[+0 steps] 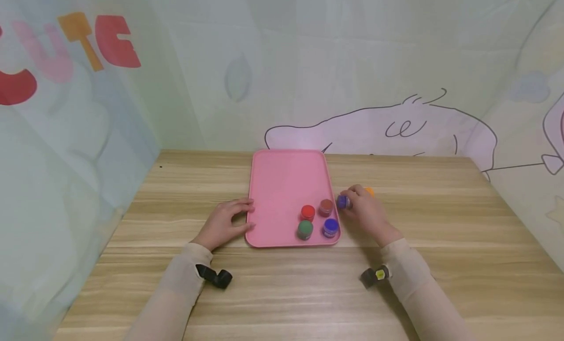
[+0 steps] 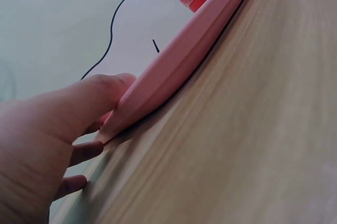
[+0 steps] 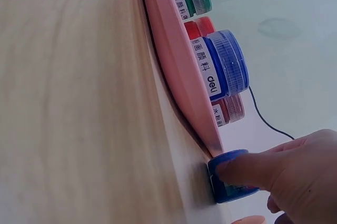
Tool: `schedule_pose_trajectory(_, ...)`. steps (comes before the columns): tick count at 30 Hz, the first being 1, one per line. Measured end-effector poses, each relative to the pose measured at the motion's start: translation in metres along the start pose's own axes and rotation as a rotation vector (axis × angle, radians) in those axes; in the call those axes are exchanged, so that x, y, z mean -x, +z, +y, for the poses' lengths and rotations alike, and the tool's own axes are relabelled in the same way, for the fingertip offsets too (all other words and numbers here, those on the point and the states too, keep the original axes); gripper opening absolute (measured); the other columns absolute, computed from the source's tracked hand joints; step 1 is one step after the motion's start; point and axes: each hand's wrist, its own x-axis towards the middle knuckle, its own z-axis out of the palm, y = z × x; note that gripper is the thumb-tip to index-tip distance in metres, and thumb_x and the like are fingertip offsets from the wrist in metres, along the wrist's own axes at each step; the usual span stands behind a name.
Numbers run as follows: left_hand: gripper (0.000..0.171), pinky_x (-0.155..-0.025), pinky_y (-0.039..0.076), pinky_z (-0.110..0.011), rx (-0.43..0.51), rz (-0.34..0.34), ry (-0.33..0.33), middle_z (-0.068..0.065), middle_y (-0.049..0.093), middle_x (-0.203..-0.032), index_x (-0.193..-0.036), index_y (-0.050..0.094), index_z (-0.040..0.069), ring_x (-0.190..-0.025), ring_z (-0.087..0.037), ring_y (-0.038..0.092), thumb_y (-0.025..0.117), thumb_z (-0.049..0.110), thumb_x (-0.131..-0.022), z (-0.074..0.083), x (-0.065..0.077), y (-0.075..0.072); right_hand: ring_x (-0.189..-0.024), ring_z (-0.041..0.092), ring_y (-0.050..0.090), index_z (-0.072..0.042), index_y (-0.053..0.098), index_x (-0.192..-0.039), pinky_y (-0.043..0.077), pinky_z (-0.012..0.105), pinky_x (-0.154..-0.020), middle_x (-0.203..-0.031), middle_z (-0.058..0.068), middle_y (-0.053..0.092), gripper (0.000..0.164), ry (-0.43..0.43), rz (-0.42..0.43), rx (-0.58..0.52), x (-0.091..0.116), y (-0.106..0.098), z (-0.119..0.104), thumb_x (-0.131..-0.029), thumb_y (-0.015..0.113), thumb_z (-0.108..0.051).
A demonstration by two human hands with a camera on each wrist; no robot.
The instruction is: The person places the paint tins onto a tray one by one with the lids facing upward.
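A pink tray (image 1: 286, 184) lies on the table, with paint jars on its near right part: red (image 1: 307, 212), brown (image 1: 326, 207), green (image 1: 305, 230) and blue (image 1: 330, 227). My right hand (image 1: 365, 211) pinches a dark blue paint jar (image 3: 229, 179) between thumb and fingers, just outside the tray's right rim. The jar looks tilted in the head view, its lid towards the tray. At the opposite side, my left hand (image 1: 224, 223) rests its spread thumb and fingertips against the tray's left rim; the left wrist view shows the thumb (image 2: 113, 90) on that rim.
An orange object (image 1: 369, 190), mostly hidden, sits just beyond my right hand. The wooden table (image 1: 282, 292) meets a printed cloth backdrop (image 1: 198, 86) at its far edge. Small black cameras (image 1: 216, 276) are strapped at both wrists.
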Motion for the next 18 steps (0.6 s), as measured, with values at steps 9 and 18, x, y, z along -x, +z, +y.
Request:
schedule_pose_trajectory(9, 0.042, -0.108, 0.039, -0.053, -0.005, 0.007, 0.008, -0.008, 0.059, -0.136, -0.119, 0.067, 0.009, -0.128, -0.031, 0.053, 0.076, 0.027, -0.082, 0.0004, 0.0003, 0.0000, -0.098, 0.030, 0.062, -0.003, 0.063, -0.117, 0.057, 0.045, -0.084, -0.110, 0.016, 0.059, 0.037, -0.030, 0.026, 0.024, 0.0007, 0.0043, 0.0039, -0.083, 0.073, -0.011)
schedule_pose_trajectory(18, 0.042, -0.108, 0.040, -0.053, -0.004, 0.009, 0.006, -0.009, 0.060, -0.135, -0.118, 0.068, 0.009, -0.127, -0.031, 0.053, 0.076, 0.027, -0.081, 0.0016, 0.0005, -0.0012, -0.097, 0.029, 0.062, -0.004, 0.061, -0.115, 0.058, 0.045, -0.083, -0.109, 0.014, 0.060, 0.037, -0.027, 0.029, 0.028, 0.0012, 0.0059, 0.0059, -0.083, 0.074, -0.014)
